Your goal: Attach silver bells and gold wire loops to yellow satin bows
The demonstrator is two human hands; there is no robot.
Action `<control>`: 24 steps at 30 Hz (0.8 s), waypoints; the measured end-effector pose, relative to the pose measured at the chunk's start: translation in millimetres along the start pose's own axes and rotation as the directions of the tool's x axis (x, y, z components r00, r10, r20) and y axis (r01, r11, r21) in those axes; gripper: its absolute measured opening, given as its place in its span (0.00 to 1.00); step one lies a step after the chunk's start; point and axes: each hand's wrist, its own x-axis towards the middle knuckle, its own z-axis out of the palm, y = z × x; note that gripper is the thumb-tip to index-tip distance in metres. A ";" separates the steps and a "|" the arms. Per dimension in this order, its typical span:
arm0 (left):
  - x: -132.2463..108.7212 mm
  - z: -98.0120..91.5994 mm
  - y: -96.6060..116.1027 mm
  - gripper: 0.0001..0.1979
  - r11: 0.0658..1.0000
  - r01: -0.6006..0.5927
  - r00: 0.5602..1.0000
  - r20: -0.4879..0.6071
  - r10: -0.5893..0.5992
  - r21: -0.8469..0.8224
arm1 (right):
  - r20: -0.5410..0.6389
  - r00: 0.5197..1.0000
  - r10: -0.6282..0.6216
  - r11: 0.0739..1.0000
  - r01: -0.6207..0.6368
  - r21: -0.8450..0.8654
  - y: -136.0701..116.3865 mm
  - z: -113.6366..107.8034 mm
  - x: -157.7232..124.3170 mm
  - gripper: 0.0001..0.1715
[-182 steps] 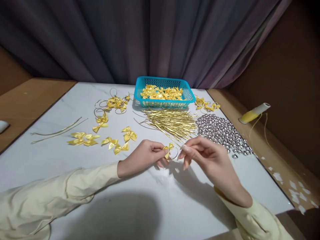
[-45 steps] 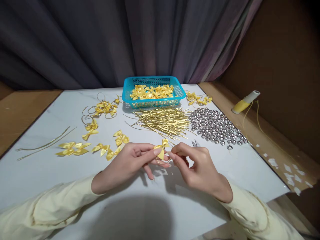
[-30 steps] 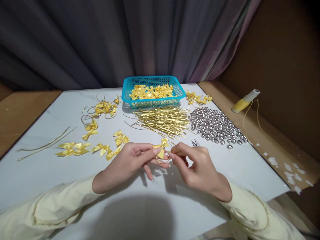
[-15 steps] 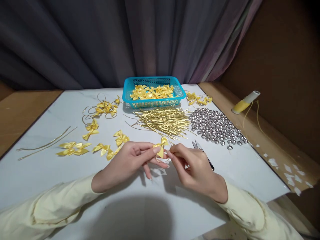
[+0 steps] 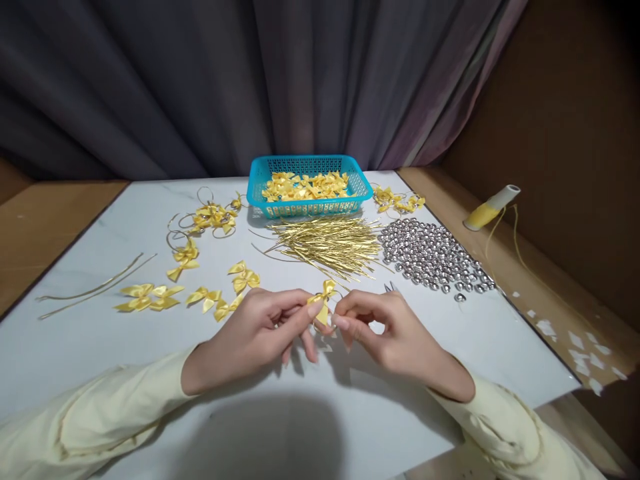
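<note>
Between thumb and fingers, my left hand [image 5: 267, 327] pinches a yellow ribbon bow [image 5: 325, 303] just above the table. A thin gold cord loop curves from the bow toward my right hand [image 5: 383, 330]. The right thumb and forefinger are pinched together at that cord; their grip partly hides it. Beyond my hands lies a heap of gold cords [image 5: 327, 243]. Several loose yellow bows [image 5: 204, 298] rest to the left of my left hand. Only the blade tips of the scissors [image 5: 391, 287] show behind my right hand.
A blue basket [image 5: 310, 208] of yellow bows stands at the back. Small silver bells [image 5: 433, 257] are piled at right, beside a thread spool [image 5: 493, 207]. Looped bows [image 5: 213, 217] lie at back left, with two cords [image 5: 100, 290] nearer. White scraps [image 5: 577, 340] lie off the table's right edge.
My right hand has shifted slightly and turned, now covering most of the scissors. The bow has tilted a little and stays in my left hand.
</note>
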 end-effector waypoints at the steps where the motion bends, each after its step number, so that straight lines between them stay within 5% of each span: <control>1: -0.3 0.0 -0.4 0.13 1.000 -0.016 1.000 0.000 0.016 0.002 | 0.024 0.999 0.027 0.997 -0.028 0.073 0.1 -0.5 0.8 0.08; 7: -0.6 0.0 0.8 0.14 0.993 -0.111 0.994 0.001 0.112 -0.040 | 0.032 0.993 0.117 0.939 -0.121 0.323 0.2 -0.2 -0.7 0.08; 24: -0.9 0.4 0.2 0.16 0.986 -0.124 0.989 -0.061 0.131 0.111 | -0.053 0.996 0.074 0.961 -0.057 0.271 -6.6 6.8 -5.1 0.09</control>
